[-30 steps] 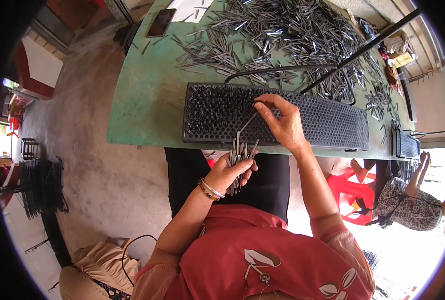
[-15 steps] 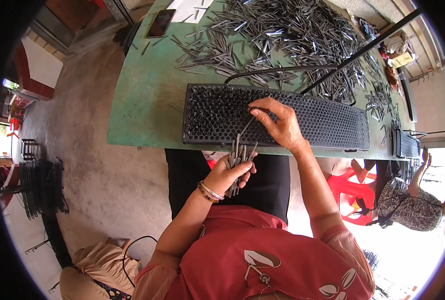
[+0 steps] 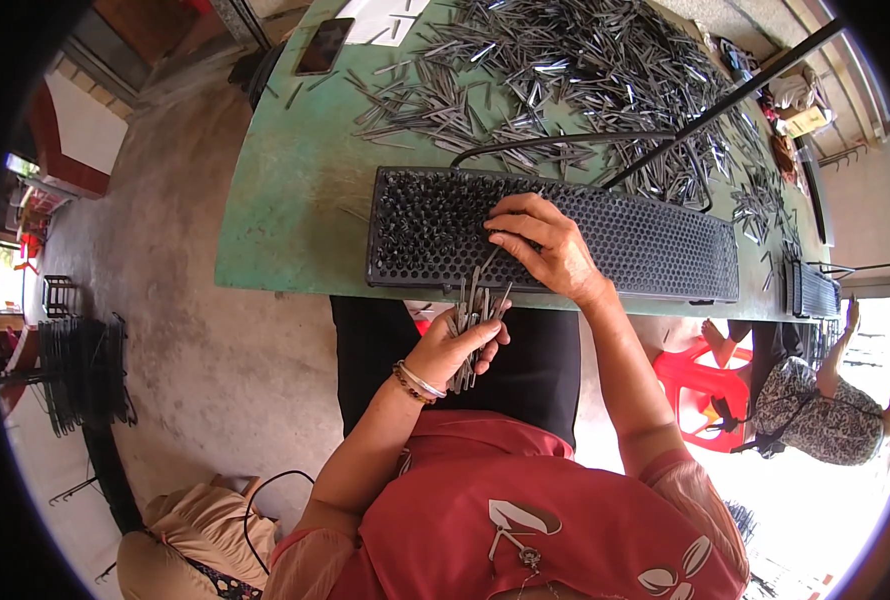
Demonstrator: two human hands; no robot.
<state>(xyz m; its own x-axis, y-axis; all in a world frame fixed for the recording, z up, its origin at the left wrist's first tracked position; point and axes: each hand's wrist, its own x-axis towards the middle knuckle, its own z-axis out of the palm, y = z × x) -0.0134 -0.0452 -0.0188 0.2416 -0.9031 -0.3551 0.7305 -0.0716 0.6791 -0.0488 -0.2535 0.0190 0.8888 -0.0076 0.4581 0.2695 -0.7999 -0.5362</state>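
A long black panel (image 3: 655,240) full of round holes lies along the table's near edge. Its left part is thick with dark upright pieces (image 3: 420,225), while holes show across the right part. My right hand (image 3: 555,255) is over the panel's middle, thumb and fingertips pinched on a thin dark metal strip (image 3: 489,262); the fingers partly hide it. Below the panel's front edge, my left hand (image 3: 450,350) is closed around a bundle of thin grey metal strips (image 3: 475,315), their ends fanning out toward the panel.
Behind the panel, a big heap of metal strips (image 3: 605,70) covers the green table (image 3: 275,220). A bent black rod (image 3: 735,95) rises over it. A phone (image 3: 325,46) lies far left. At right are a red stool (image 3: 690,385) and another person (image 3: 815,410).
My right hand has shifted slightly left over the panel, its fingers lying closer to the filled part. My left hand keeps its bundle in nearly the same place.
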